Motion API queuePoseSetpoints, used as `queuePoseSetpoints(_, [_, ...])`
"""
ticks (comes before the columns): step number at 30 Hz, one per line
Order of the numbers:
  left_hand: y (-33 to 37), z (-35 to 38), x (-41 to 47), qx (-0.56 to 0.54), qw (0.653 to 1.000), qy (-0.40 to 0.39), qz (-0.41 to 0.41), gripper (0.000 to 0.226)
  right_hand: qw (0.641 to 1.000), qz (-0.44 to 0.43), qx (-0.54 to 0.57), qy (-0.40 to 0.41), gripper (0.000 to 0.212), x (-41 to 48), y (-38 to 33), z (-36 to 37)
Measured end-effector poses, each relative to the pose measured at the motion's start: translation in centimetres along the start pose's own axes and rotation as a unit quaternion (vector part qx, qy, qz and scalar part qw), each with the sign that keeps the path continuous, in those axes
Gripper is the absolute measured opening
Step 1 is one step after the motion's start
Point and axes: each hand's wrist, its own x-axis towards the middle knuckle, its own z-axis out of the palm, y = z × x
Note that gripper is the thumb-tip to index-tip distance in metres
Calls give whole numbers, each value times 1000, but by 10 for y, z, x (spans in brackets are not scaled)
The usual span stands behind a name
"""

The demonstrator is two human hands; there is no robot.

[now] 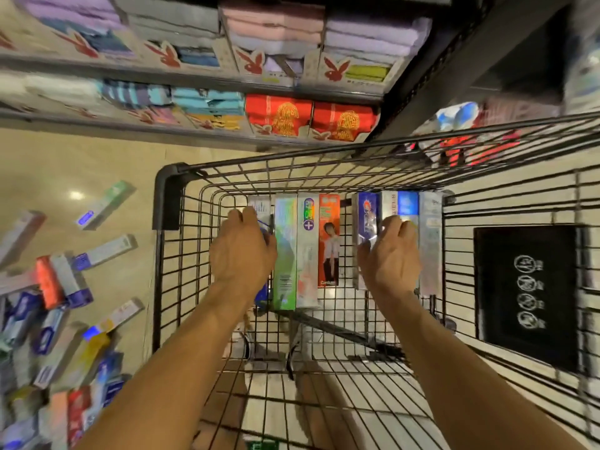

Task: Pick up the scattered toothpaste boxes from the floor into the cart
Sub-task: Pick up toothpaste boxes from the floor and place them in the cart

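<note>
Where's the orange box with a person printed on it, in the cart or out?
In: the orange box sits inside the cart, within its wire walls.

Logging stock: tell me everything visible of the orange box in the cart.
The orange box is a long, narrow cardboard carton, its face printed with a figure in a white shirt. It lies flat on the wire floor of the cart, flush against a white box on its left. Neither the left hand nor the right hand touches it.

shelf boxes [334, 71]: red rabbit-head logo, wording blurred
red boxes [279, 115]: gold round emblem
white cart box [307, 254]: plus sign in purple circle
black panel [496, 287]: four round icons, unreadable
</note>
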Motion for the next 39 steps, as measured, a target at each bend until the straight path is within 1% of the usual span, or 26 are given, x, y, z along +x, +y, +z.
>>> queuePoseSetpoints(3, [13, -37, -9, 29, 998, 11, 52, 39, 999, -40, -2, 0, 38, -14, -13, -40])
queuePoseSetpoints(5, [20, -69, -20, 63, 992, 26, 102, 37, 998, -58, -14, 5, 38, -27, -20, -72])
queuePoseSetpoints(8, [29, -130, -43, 100, 984, 39, 143, 38, 991, -127, -28, 31, 40, -49, -29, -129])
queuePoseSetpoints(12, [33, -216, -84, 115, 977, 80, 160, 38, 985, -160, -62, 33, 46, -78, -56, -227])
queuePoseSetpoints(16, [24, -295, -127, 121, 974, 118, 150, 42, 971, -214, -73, 74, 44, -106, -98, -316])
queuePoseSetpoints(19, [3, -345, -153, 120, 972, 153, 130, 38, 960, -257, -79, 75, 53, -127, -137, -368])
queuePoseSetpoints(22, [-27, -389, -172, 132, 970, 178, 104, 38, 947, -297, -93, 78, 59, -151, -180, -403])
queuePoseSetpoints(26, [-86, -438, -189, 126, 968, 204, 72, 41, 930, -347, -94, 81, 55, -188, -247, -418])
queuePoseSetpoints(31, [-190, -482, -205, 93, 970, 222, 31, 39, 914, -389, -105, 54, 63, -246, -343, -398])
queuePoseSetpoints(36, [-321, -493, -220, 80, 971, 223, -16, 35, 905, -411, -108, 26, 61, -315, -431, -355])
queuePoseSetpoints(39, [-394, -492, -228, 98, 970, 218, -42, 41, 899, -421, -122, 23, 54, -353, -474, -328])
